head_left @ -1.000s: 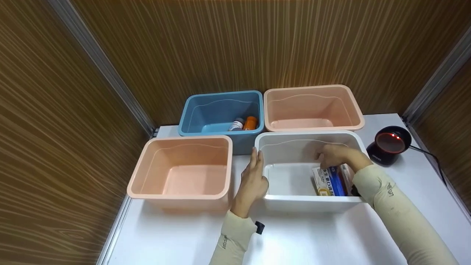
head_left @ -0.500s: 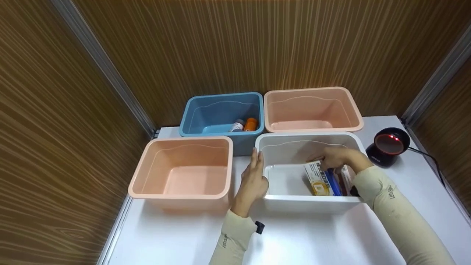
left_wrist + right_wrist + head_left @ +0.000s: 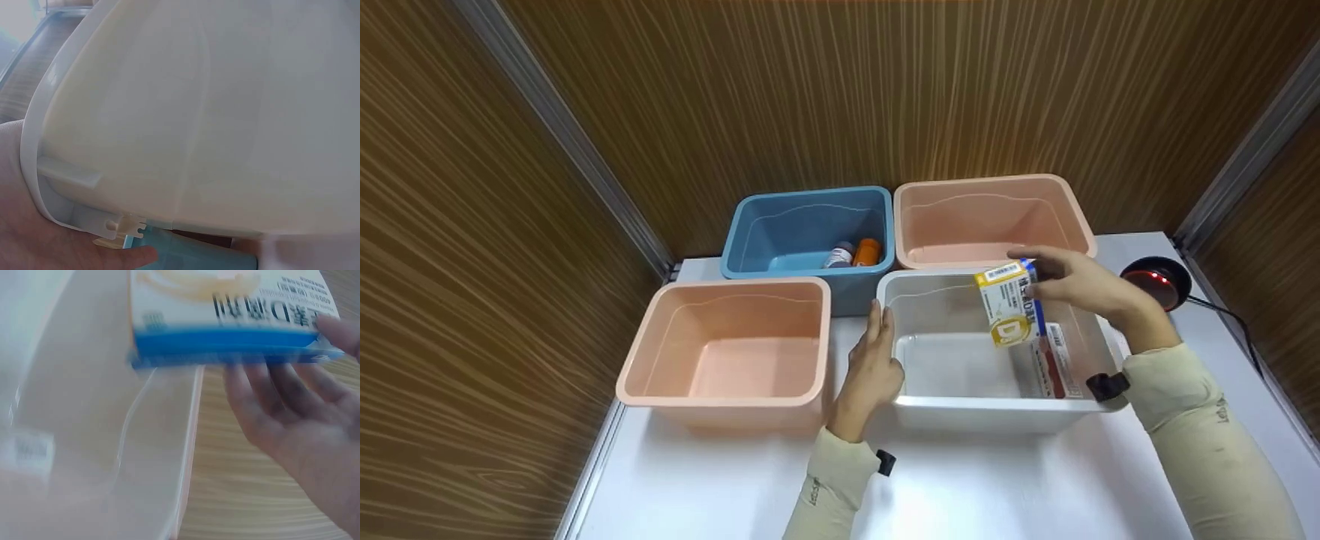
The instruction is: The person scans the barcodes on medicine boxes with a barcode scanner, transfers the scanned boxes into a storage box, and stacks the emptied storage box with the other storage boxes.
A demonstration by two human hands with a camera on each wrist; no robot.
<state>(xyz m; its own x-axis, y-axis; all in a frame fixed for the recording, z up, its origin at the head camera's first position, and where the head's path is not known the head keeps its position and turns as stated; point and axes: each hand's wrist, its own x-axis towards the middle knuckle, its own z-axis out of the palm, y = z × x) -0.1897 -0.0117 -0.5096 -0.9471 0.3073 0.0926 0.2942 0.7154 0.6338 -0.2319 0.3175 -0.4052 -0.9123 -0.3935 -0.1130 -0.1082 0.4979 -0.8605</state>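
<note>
- So a white-yellow-and-blue box (image 3: 1006,304) is gripped in the right hand (image 3: 1080,283), thumb on one side and fingers on the other.
- That box is held tilted over the white bin (image 3: 990,404), with a barcode shown at its upper end and a yellow round patch with a "D" down low. Its blue side is shown in the right wrist view, a bit blurred.
- Nothing is clutched by the left hand (image 3: 872,375); it's just rested against the white bin's left wall by the rim, two fingers pretty much straight. How the other fingers are bent can't really be told.
- A red-and-white box (image 3: 1054,364) is left lying in the white bin, toward its right end.
- Over in the blue bin (image 3: 780,274), an orange bottle (image 3: 868,253) and a white-labelled bottle (image 3: 840,256) are parked side by side in the right part.
- One peach bin (image 3: 724,402) is set to the left of the white one, and a second peach bin (image 3: 994,184) is placed right behind it, beside the blue one.
- A black scanner (image 3: 1166,281) is lit red on the far right, partly hidden by the right forearm, with its cable (image 3: 1237,319) run off to the side.
</note>
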